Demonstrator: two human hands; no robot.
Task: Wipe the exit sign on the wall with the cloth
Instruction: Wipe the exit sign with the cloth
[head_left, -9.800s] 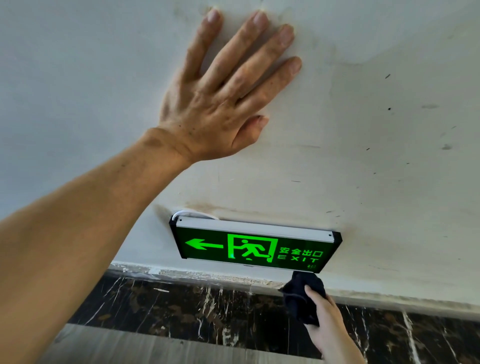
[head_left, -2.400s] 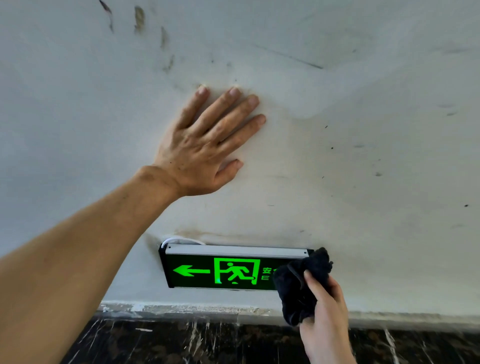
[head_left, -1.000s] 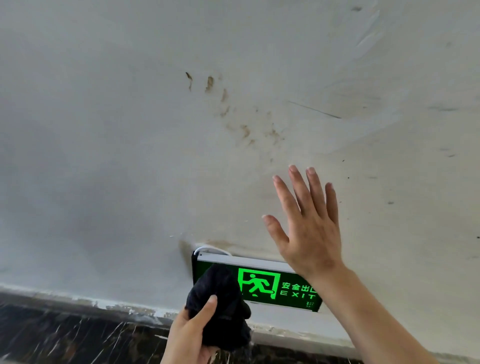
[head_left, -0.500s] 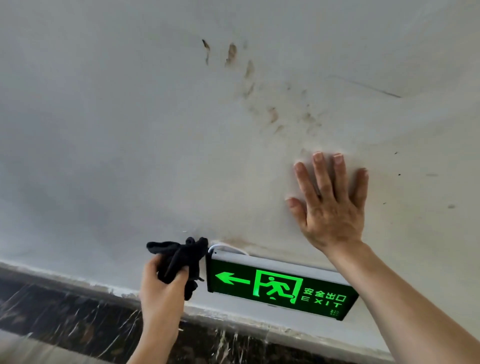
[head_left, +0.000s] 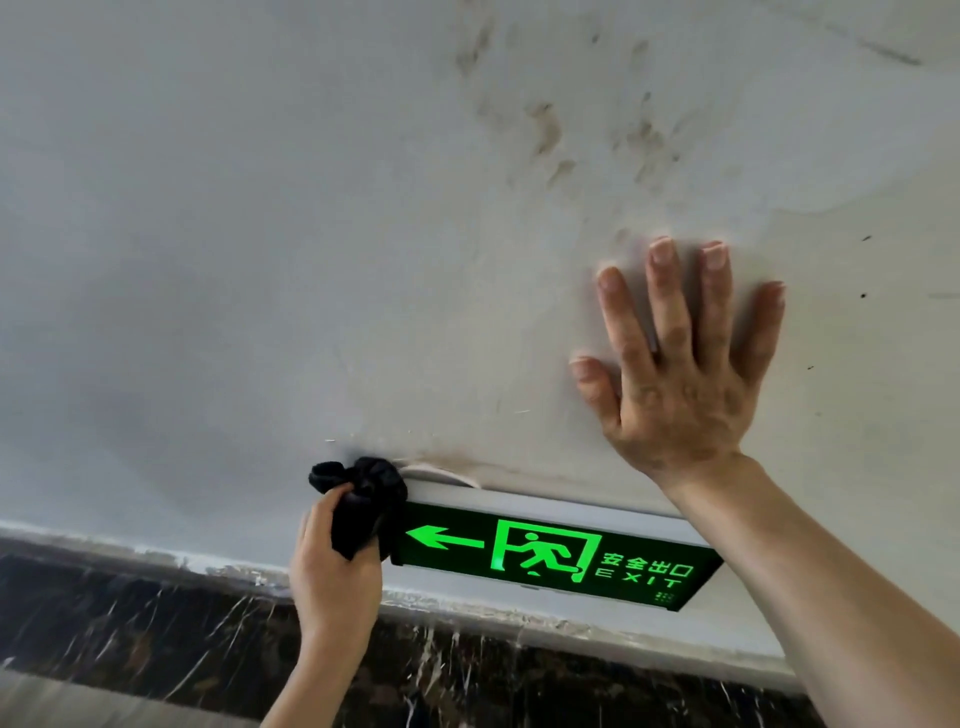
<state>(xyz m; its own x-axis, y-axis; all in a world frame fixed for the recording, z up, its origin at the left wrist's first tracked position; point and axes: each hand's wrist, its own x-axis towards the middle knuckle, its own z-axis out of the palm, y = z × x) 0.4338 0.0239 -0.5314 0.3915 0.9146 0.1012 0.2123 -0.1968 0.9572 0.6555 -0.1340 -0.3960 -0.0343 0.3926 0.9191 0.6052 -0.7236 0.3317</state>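
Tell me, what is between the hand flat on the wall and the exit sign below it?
Only bare wall, the head view shows: the right hand presses on stained paint above the exit sign, apart from it. The cloth is at the sign's other end.

stained white wall (head_left: 260, 234), dark marble skirting (head_left: 130, 623)

Exit sign (head_left: 550, 556) and cloth (head_left: 363, 506) on a white wall.

The sign is a long, dark, lit panel showing a green left arrow, a running figure and "EXIT", mounted low. The bunched black cloth presses against the sign's left end.
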